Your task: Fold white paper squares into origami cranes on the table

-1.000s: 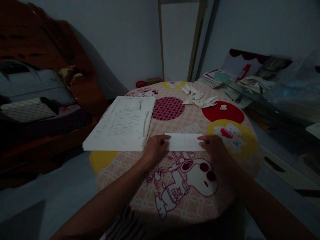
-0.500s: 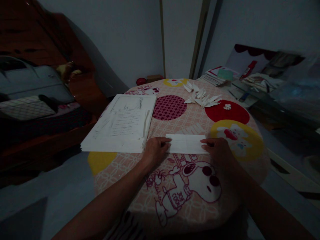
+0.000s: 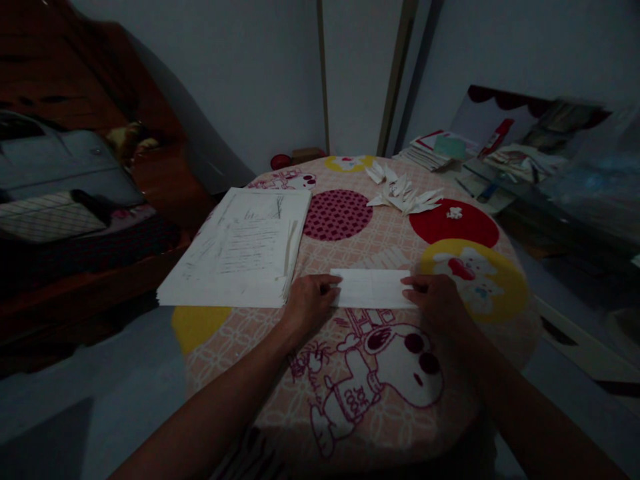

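A folded white sheet of paper [image 3: 370,289] forms a wide strip just above the patterned tablecloth [image 3: 270,373]. Its left end is pinched by my left hand [image 3: 311,297], thumb and fingers closed on the edge. On the opposite end, my right hand [image 3: 434,299] grips the paper in the same way. Faint crease lines cross the strip. To the left of my left hand lies a thick stack of paper [image 3: 200,280] with pencil drawing and lines of writing on top. Whether the strip touches the cloth, I cannot tell.
Several folded white paper pieces [image 3: 400,193] lie at the back of the round table, near a small crumpled white bit [image 3: 455,213]. A wooden bench [image 3: 165,180] with a grey bag [image 3: 95,163] stands left. At right is a glass shelf [image 3: 530,190] with papers.
Both hands keep the same pinch on the folded paper. The whole view shifts very slightly; nothing on the table has visibly moved.
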